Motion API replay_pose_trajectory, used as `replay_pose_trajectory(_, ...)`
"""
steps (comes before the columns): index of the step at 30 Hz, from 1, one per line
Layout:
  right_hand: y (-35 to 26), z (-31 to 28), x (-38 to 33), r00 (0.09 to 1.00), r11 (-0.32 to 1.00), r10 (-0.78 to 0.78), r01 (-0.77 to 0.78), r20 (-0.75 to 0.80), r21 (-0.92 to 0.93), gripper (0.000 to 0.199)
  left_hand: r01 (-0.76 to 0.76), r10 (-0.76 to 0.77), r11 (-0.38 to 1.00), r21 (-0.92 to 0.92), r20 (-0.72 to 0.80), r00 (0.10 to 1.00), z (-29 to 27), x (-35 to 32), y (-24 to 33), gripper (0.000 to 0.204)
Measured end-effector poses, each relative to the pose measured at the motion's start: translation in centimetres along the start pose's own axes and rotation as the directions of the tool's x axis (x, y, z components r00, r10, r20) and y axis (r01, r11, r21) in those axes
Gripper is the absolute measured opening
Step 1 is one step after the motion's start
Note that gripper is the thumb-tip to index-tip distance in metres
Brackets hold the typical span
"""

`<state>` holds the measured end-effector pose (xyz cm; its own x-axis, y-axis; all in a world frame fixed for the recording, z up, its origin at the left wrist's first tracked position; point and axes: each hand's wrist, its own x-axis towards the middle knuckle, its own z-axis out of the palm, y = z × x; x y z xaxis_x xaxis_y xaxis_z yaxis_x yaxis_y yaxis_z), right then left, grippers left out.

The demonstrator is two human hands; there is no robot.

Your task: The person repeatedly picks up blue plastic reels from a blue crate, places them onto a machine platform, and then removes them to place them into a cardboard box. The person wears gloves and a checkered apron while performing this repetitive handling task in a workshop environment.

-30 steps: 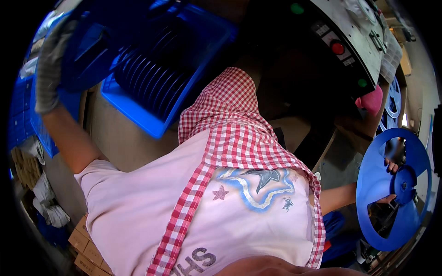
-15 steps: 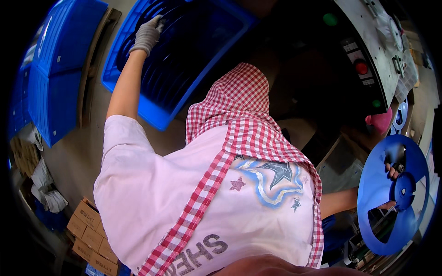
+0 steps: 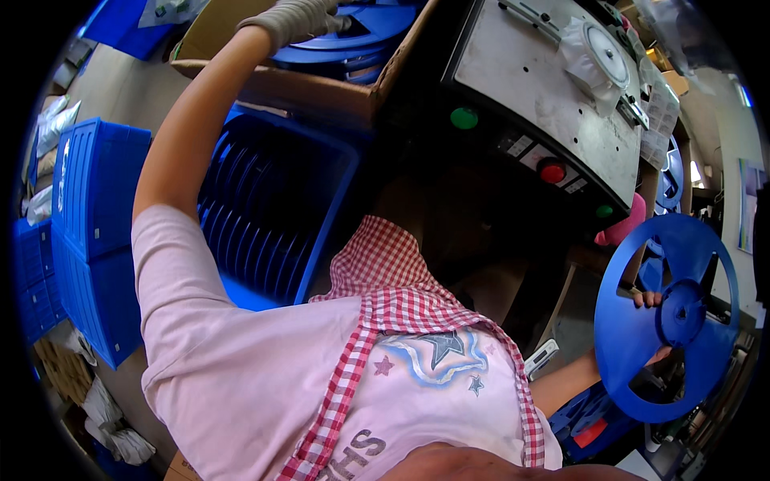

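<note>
My right hand (image 3: 648,299) is closed on a large blue plastic reel (image 3: 622,345), held upright on the right. Its fingertips show through a cutout beside the hub, while the reel hides much of the hand. At the top left, my left hand (image 3: 293,22), in a pale knitted glove, reaches over a cardboard box (image 3: 321,94). Its fingers stretch out just above the blue reels (image 3: 373,28) stacked flat in that box; the upper edge of the picture cuts off part of the hand. Whether they touch a reel is unclear.
Below the box stands a blue crate (image 3: 327,228) with rows of upright blue discs (image 3: 249,248). A metal-topped machine (image 3: 521,72) with a red button (image 3: 552,171) and green buttons (image 3: 464,119) occupies the upper right. Closed blue bins (image 3: 100,192) are stacked at the left.
My left hand has left the blue crate and moved up to the cardboard box, which has come into view. My right hand still holds the reel. The view has shifted, showing more of the machine.
</note>
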<state>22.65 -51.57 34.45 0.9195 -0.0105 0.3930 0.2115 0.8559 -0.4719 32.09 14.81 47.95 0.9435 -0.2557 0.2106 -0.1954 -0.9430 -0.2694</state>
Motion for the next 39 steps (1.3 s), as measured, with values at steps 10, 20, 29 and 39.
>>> replay_pose_trajectory(10,-4.3,2.7,-3.6,0.996,0.987,-0.075,0.081,0.048,-0.135,0.076,0.312,-0.329,0.944,0.11,0.412,0.85,1.1,0.3,0.3,0.032)
replay_pose_trajectory(20,8.7,7.1,0.2,0.957,0.963,0.138,-0.19,0.256,0.191,0.079,0.266,-0.322,0.943,-0.198,-0.351,0.879,-12.4,-7.1,17.4,0.035)
replay_pose_trajectory(29,21.9,9.1,-1.2,0.793,0.784,0.609,-0.601,-0.004,0.157,0.069,-0.351,0.203,0.79,-0.503,-0.326,0.923,-7.0,-9.8,36.0,0.066)
replay_pose_trajectory(39,17.4,8.2,-2.4,0.871,0.872,0.49,-0.49,-0.025,0.0,0.068,-0.256,0.134,0.821,-0.51,-0.263,0.955,-2.9,-6.1,35.2,0.084)
